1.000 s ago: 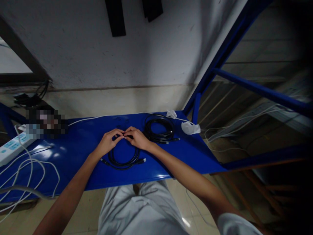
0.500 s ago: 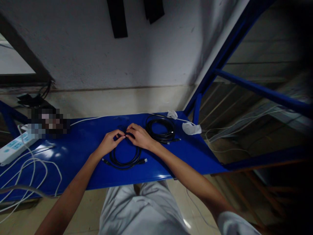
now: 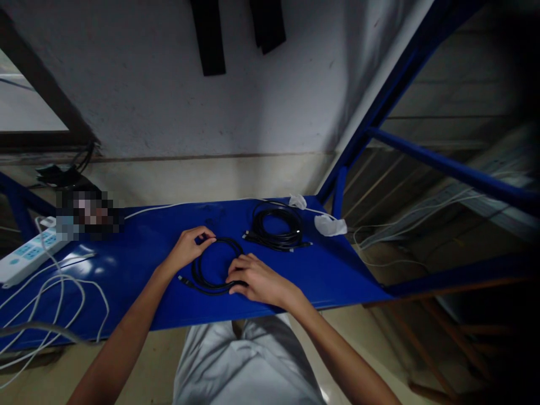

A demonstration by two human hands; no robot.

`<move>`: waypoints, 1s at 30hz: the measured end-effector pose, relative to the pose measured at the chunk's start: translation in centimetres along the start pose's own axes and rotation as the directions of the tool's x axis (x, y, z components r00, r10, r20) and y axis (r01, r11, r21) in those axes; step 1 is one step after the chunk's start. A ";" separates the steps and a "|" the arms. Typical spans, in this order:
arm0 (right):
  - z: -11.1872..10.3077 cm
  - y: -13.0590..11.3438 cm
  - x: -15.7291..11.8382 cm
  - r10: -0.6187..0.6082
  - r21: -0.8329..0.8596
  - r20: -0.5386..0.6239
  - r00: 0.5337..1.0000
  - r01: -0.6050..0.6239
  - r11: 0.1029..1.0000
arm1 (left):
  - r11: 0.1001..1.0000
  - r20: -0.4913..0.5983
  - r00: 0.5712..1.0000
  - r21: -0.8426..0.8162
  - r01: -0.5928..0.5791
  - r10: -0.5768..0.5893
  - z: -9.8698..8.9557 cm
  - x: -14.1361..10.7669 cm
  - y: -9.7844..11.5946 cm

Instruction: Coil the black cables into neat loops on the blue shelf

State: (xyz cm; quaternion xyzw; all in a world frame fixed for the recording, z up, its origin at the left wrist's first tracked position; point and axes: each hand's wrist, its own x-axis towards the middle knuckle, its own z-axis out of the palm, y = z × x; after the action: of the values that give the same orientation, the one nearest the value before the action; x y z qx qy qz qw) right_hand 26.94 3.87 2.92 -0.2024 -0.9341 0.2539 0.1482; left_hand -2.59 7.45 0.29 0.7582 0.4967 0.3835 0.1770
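While the left hand (image 3: 189, 247) pinched the coil (image 3: 211, 289) at its top, just below frame centre, the right hand (image 3: 259, 281) was curled round its lower right; probably light and springy, it seemed best held where strands bunched.

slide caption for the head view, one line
Left hand and right hand hold a coiled black cable on a glossy blue table.

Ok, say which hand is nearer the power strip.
Left. The left hand is right of the power strip, at the far edge of a coiled cable; the right hand is farther right, on its near right side.
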 end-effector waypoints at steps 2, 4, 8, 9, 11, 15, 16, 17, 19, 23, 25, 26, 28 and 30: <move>0.5 -0.2 0.6 -0.020 -0.033 -0.009 1.000 0.020 0.999 | 1.000 0.014 1.000 0.006 0.005 -0.005 -0.6 0.0 -0.5; 1.1 -0.7 1.7 -0.042 -0.100 -0.013 0.999 0.041 0.994 | 1.000 0.038 0.999 0.018 0.015 -0.016 -1.6 0.0 -1.2; 2.9 -1.9 4.5 -0.089 -0.266 -0.023 0.996 0.080 0.961 | 0.990 0.026 0.994 0.091 0.106 -0.109 -4.2 -0.2 -3.0; 3.4 -2.1 5.3 -0.089 -0.296 -0.033 0.995 0.075 0.952 | 0.985 0.014 0.991 0.109 0.133 -0.135 -4.8 -0.4 -3.5; 4.3 -2.7 6.8 -0.091 -0.339 -0.052 0.994 0.068 0.938 | 0.974 -0.015 0.984 0.140 0.177 -0.177 -5.9 -0.6 -4.5; 5.4 -3.5 9.2 -0.102 -0.413 -0.069 0.992 0.065 0.908 | 0.946 -0.086 0.967 0.203 0.252 -0.239 -7.4 -1.3 -6.1; 5.5 -3.6 9.6 -0.103 -0.426 -0.067 0.992 0.065 0.902 | 0.938 -0.100 0.963 0.220 0.267 -0.251 -7.7 -1.4 -6.5; 5.6 -3.7 10.0 -0.104 -0.431 -0.066 0.992 0.066 0.900 | 0.931 -0.111 0.960 0.237 0.278 -0.259 -7.9 -1.6 -6.7; 5.4 -3.5 10.2 -0.108 -0.400 -0.072 0.992 0.071 0.914 | 0.918 -0.125 0.955 0.267 0.293 -0.269 -8.2 -1.9 -7.2; 3.3 -1.5 8.5 -0.072 -0.235 -0.176 0.982 0.030 0.972 | 0.907 -0.137 0.950 0.286 0.308 -0.280 -8.4 -2.3 -7.7; 1.4 0.6 6.5 0.006 -0.209 -0.270 0.963 -0.065 0.976 | 0.906 -0.142 0.953 0.300 0.299 -0.268 -8.2 -2.3 -7.7; 0.4 1.8 5.3 0.049 -0.216 -0.323 0.945 -0.124 0.968 | 0.905 -0.149 0.957 0.317 0.283 -0.247 -8.1 -2.3 -7.5; -1.7 4.3 2.6 0.143 -0.236 -0.420 0.896 -0.260 0.936 | 0.905 -0.177 0.969 0.360 0.225 -0.171 -7.8 -2.1 -7.0; -3.3 6.5 0.1 0.213 -0.270 -0.449 0.868 -0.359 0.893 | 0.910 -0.210 0.975 0.388 0.149 -0.070 -7.3 -1.7 -6.2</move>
State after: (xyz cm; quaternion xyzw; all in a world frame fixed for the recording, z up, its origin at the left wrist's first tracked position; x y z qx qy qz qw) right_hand 30.10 10.39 2.16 -0.4118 -0.8708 0.0576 0.2621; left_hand -12.29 7.84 0.28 0.7085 0.6215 0.3342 -0.0095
